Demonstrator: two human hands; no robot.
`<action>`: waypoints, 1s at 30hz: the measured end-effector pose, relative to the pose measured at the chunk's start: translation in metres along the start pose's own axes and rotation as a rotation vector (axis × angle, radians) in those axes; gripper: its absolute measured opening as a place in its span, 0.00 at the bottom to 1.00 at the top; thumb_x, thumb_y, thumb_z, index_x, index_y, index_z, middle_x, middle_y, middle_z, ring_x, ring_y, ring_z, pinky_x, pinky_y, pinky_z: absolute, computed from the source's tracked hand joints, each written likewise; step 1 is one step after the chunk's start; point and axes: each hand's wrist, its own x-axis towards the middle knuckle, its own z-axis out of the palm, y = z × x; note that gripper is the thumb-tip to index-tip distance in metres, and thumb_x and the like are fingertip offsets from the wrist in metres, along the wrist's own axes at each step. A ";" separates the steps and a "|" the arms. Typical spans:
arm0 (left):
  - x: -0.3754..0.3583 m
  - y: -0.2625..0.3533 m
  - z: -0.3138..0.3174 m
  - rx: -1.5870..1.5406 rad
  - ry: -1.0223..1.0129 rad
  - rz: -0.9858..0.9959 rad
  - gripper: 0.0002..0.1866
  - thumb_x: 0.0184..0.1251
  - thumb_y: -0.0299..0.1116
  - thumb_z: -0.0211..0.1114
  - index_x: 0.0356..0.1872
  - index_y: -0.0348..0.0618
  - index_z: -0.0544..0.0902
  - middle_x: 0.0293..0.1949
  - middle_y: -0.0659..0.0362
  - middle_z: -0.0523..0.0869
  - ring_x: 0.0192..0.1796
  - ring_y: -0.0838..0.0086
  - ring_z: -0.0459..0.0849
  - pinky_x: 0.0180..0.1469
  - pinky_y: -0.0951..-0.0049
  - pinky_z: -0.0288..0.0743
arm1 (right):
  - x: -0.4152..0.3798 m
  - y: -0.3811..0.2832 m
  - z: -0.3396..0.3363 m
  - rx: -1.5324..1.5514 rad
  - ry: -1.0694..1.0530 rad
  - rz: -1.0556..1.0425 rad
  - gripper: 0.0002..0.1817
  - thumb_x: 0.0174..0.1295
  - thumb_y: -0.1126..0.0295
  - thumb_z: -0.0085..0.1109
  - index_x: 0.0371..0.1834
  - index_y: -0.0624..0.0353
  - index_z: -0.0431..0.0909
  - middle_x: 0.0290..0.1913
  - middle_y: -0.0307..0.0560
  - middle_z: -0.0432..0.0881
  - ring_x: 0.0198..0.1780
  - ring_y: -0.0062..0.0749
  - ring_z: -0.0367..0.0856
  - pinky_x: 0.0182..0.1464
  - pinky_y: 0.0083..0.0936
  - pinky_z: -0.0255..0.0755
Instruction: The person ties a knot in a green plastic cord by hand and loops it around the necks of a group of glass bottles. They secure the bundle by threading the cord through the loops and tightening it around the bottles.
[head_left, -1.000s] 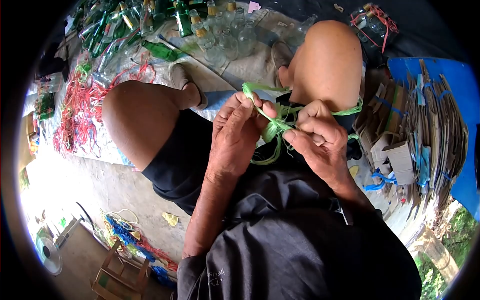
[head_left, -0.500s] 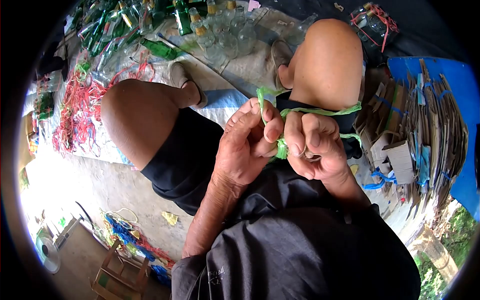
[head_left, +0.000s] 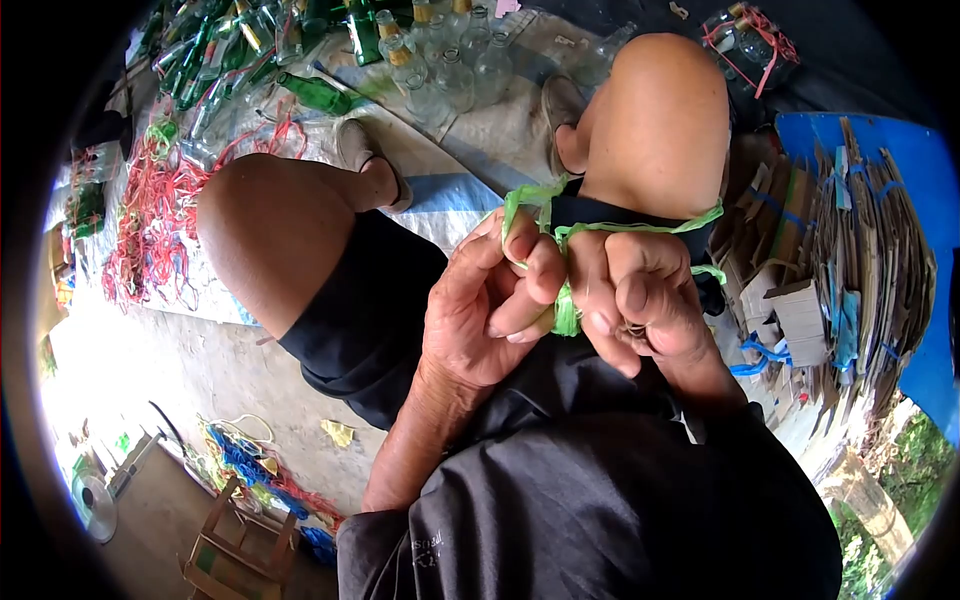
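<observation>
Mid-frame, fingers of the left hand [head_left: 465, 325] and right hand [head_left: 655, 290] are grasping green twine [head_left: 566, 315], bunched between them, strands trailing loose.

The hands [head_left: 468, 320] hide part of the green string [head_left: 566, 316].

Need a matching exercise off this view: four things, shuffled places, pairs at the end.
1. Light-green plastic twine
2. Stacked brown cardboard
3. Brown wooden frame
4. Upright clear glass bottles

A. Bottom left of the picture
B. On the sheet, beyond the feet
C. Between left hand and right hand
D. Beside the blue panel

Pairs: 1-C, 2-D, 3-A, 4-B
</observation>
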 end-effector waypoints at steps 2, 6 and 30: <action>-0.001 0.001 0.001 0.035 -0.023 0.013 0.11 0.86 0.40 0.52 0.43 0.45 0.74 0.28 0.61 0.75 0.18 0.84 0.56 0.21 0.81 0.53 | -0.003 -0.004 0.003 0.015 0.022 0.044 0.21 0.81 0.59 0.56 0.30 0.59 0.68 0.34 0.46 0.74 0.13 0.14 0.62 0.12 0.14 0.56; -0.013 0.004 0.016 0.237 0.187 0.064 0.12 0.83 0.41 0.55 0.40 0.44 0.74 0.24 0.64 0.70 0.21 0.82 0.57 0.25 0.78 0.53 | -0.011 0.003 -0.002 -0.010 0.077 0.103 0.21 0.82 0.59 0.54 0.30 0.58 0.66 0.33 0.44 0.72 0.16 0.11 0.55 0.15 0.14 0.52; -0.011 -0.009 0.002 0.383 0.287 0.231 0.14 0.84 0.40 0.53 0.48 0.39 0.79 0.32 0.59 0.81 0.25 0.82 0.67 0.32 0.78 0.66 | -0.011 0.012 -0.010 0.065 0.238 0.066 0.20 0.83 0.62 0.52 0.29 0.58 0.67 0.30 0.40 0.71 0.23 0.18 0.61 0.30 0.26 0.76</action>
